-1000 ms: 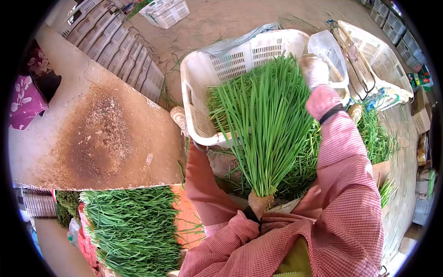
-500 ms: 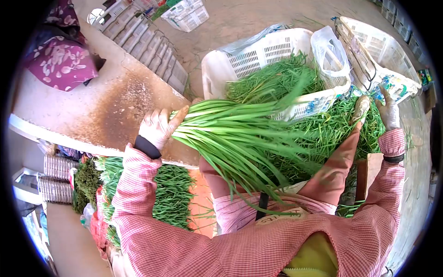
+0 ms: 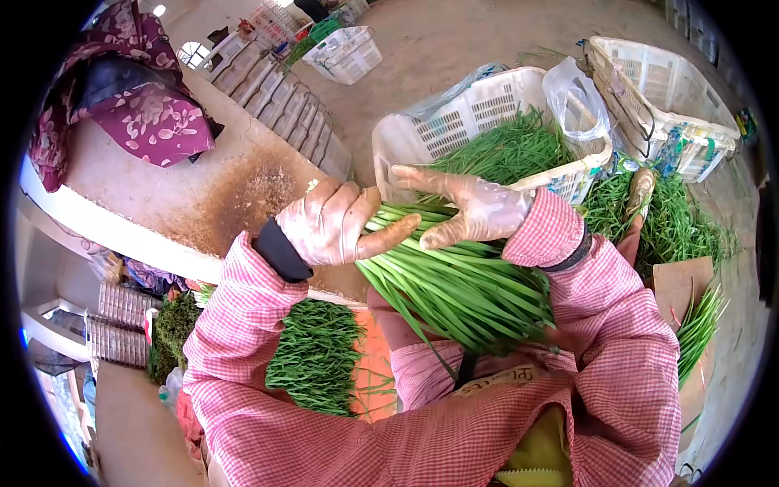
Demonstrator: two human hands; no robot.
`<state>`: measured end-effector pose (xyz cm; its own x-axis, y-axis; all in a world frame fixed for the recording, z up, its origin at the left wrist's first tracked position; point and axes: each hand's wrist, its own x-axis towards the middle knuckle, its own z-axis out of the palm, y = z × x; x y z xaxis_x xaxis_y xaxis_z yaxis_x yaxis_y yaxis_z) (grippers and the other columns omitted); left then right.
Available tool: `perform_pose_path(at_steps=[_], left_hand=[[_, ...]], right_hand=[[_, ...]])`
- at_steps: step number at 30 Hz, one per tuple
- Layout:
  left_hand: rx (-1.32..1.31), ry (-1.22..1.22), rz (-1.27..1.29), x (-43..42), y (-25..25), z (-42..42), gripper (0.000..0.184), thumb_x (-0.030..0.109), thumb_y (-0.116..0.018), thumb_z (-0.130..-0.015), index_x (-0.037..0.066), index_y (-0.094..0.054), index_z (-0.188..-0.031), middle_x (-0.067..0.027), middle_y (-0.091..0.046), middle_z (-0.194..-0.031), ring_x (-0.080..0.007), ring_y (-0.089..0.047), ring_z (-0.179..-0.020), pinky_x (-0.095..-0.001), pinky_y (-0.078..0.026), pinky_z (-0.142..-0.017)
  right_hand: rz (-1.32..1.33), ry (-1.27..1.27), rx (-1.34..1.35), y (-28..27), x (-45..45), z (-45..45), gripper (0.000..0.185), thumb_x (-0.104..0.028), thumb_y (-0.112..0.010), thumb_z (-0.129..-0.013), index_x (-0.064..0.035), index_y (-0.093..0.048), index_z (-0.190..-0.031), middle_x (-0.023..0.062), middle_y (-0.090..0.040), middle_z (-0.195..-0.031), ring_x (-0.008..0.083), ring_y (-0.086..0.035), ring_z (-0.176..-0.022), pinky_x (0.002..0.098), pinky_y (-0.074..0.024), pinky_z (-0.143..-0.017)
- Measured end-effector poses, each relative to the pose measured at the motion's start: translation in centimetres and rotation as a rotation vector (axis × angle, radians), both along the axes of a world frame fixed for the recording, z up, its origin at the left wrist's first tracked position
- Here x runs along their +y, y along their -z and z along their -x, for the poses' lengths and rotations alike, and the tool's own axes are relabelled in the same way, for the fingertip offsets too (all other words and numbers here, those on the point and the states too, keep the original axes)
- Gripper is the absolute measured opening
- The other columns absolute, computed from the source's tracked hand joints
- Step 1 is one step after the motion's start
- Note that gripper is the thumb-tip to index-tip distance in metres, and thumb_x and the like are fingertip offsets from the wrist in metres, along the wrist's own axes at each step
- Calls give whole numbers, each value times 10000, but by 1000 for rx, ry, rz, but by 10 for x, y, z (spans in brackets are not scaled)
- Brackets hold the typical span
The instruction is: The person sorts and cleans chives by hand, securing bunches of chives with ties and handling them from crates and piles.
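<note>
A bundle of long green leafy stalks (image 3: pixel 462 280) lies sideways above my lap, its leaf ends fanned toward the right. My left hand (image 3: pixel 333 223), in a thin translucent glove, is wrapped around the pale stem end. Just right of it, my right hand (image 3: pixel 475 209), gloved alike, is over the upper side of the bundle with thumb and fingers spread apart. Behind my right hand stands a white crate (image 3: pixel 458 126) with more cut greens (image 3: pixel 511 150) inside. A clear plastic bag (image 3: pixel 574 97) hangs on the crate's right corner.
A stained slab (image 3: pixel 195 195) with a purple floral cloth (image 3: pixel 150 122) is at left. Below it, many stalks (image 3: pixel 312 357) lie on an orange surface (image 3: pixel 375 365). Another white crate (image 3: pixel 665 97) stands at upper right, loose greens (image 3: pixel 673 219) on the floor, cardboard (image 3: pixel 682 292) at right.
My right hand has come from the far right to the bundle. My left hand and the bundle have shifted right. The view has turned, showing more of the floral cloth.
</note>
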<state>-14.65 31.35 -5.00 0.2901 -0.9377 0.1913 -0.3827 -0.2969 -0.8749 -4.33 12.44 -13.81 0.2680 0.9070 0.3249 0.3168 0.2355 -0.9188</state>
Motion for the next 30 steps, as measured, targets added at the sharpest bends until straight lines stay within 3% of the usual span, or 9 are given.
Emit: perform_pose_path(at_steps=[1, 3, 5, 8, 13, 19, 22, 26, 30], left_hand=[[10, -2, 0, 2, 3, 4, 420, 179, -563, -671, 320, -562, -1066, -14, -520, -851, -156, -474, -761, -271, -432, -660], [103, -139, 77, 9, 11, 9, 450, 170, -595, -644, 325, -558, -1065, -8, -523, -852, -147, -479, -744, -255, -435, -649], [166, -108, 97, 13, 17, 5, 494, 148, -608, -632, 312, -548, -1094, -4, -516, -871, -132, -490, -724, -235, -439, -624], [310, -128, 229, 13, 34, -2, 491, 132, -588, -637, 226, -545, -1117, -26, -570, -833, -175, -543, -654, -284, -450, -566], [343, -209, 238, 22, 54, 1, 558, 119, -584, -651, 270, -510, -1183, -8, -513, -867, -136, -532, -683, -253, -438, -569], [464, -213, 399, 23, 65, 3, 524, 108, -585, -646, 172, -531, -1163, -20, -538, -791, -173, -540, -666, -284, -450, -563], [482, -165, 428, 20, 66, 2, 521, 106, -579, -649, 169, -531, -1163, -21, -538, -781, -178, -534, -653, -280, -450, -561], [450, -240, 384, 31, 64, 10, 523, 110, -575, -651, 170, -526, -1168, -24, -537, -792, -185, -533, -659, -292, -448, -577], [390, -286, 403, 45, 61, 16, 529, 107, -566, -656, 175, -516, -1178, -28, -532, -805, -191, -533, -676, -306, -446, -607]], right_hand=[[-64, 176, 87, 7, -11, 3, 806, -418, -716, -661, -69, -357, -1293, 190, -396, -1280, 294, -322, -1229, 376, -266, -1013], [-190, 461, -242, -3, -46, 12, 502, -310, -688, -697, -124, -538, -1138, 148, -459, -1230, 308, -382, -1181, 397, -299, -990], [-198, 567, -673, -13, -77, 39, 363, -235, -670, -686, -144, -599, -1030, 104, -470, -1221, 323, -387, -1164, 428, -305, -977], [2, 583, -858, 3, -85, 62, 436, -208, -632, -660, -155, -565, -1087, 105, -363, -1319, 359, -289, -1228, 473, -252, -994], [48, 687, -723, 17, -105, 67, 575, -179, -620, -612, -120, -506, -1173, 158, -304, -1346, 400, -287, -1214, 495, -240, -993], [-46, 804, -967, 48, -86, 65, 284, -200, -586, -684, -270, -632, -956, 76, -420, -1268, 326, -342, -1201, 463, -316, -946], [21, 840, -1084, 54, -73, 57, 162, -218, -561, -680, -228, -627, -827, 34, -434, -1276, 257, -337, -1224, 441, -291, -972], [-35, 841, -1142, 52, -72, 52, 74, -178, -613, -666, -163, -600, -737, 40, -476, -1241, 270, -396, -1175, 449, -312, -948], [1, 960, -1054, 51, -96, 47, 190, -155, -662, -626, -98, -587, -791, 47, -500, -1196, 254, -408, -1175, 425, -323, -948]])
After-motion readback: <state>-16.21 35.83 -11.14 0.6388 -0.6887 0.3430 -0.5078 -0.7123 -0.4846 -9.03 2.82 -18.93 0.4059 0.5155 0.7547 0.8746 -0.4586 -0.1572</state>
